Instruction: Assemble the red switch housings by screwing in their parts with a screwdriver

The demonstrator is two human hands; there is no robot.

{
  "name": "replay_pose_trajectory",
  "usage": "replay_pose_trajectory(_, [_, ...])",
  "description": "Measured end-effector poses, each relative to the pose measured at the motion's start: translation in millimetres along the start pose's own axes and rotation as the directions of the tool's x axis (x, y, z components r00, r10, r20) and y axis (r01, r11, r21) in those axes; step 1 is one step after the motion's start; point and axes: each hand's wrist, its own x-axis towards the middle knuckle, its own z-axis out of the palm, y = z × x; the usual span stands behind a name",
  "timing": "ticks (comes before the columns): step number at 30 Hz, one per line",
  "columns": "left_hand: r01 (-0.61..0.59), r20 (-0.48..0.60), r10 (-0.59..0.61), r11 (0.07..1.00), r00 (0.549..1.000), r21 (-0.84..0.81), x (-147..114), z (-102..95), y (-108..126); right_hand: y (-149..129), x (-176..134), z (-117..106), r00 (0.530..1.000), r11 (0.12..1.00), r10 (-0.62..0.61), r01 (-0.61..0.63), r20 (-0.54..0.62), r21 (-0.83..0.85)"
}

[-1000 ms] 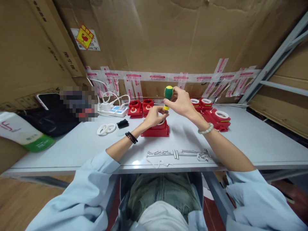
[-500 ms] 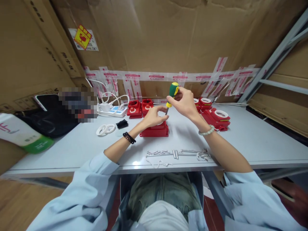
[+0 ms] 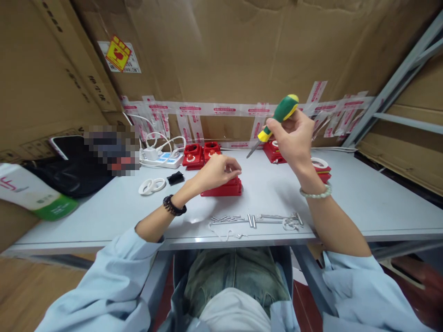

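Observation:
A screwdriver (image 3: 283,110) with a green and yellow handle is gripped in my right hand (image 3: 296,138). It is raised above the table and tilted, its metal tip pointing down and left, apart from the red box. My left hand (image 3: 218,173) is over the red box (image 3: 224,190), fingers curled and thumb pressed toward them at its right end. Whatever lies between those fingertips, if anything, is hidden. The box sits flat on the table, its top mostly covered by my left hand.
Near the front edge lie several small screws (image 3: 226,218), metal pins (image 3: 252,221) and white string (image 3: 292,224). More red units (image 3: 194,157) stand behind, beside a power strip (image 3: 168,160). White rings (image 3: 152,186) and a black piece (image 3: 176,178) lie left. A cardboard wall (image 3: 221,60) rises behind.
My right hand has lifted the screwdriver up and right, away from the red box, and tilted it. My left fingers have closed from a spread around the screwdriver shaft.

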Motion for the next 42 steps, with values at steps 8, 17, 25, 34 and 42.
replay_pose_trajectory(8, [-0.124, 0.469, 0.017, 0.973, 0.883, 0.197, -58, 5.6, 26, 13, -10, 4, 1.000, 0.997, 0.003, -0.004, 0.012, 0.073])
replay_pose_trajectory(17, [-0.167, 0.514, 0.096, 0.981, 0.852, 0.095, -63, 8.3, 19, 8, -16, 9, 1.000, 0.997, 0.025, -0.026, 0.019, 0.078])
replay_pose_trajectory(25, [-0.171, 0.222, 0.149, 0.982, 0.963, 0.084, -64, -22.1, 3, 10, -15, 11, 1.000, 0.998, 0.003, -0.005, 0.031, 0.069])
replay_pose_trajectory(34, [0.252, 0.294, -0.292, 0.953, 0.910, 0.166, -62, -32.0, -70, 5, -15, 13, 0.999, 0.993, -0.044, 0.043, 0.011, 0.111])
replay_pose_trajectory(42, [0.208, 0.192, -0.203, 0.978, 0.960, -0.007, -51, 9.3, -47, 2, -27, 28, 0.997, 0.987, -0.050, 0.040, 0.058, 0.156])
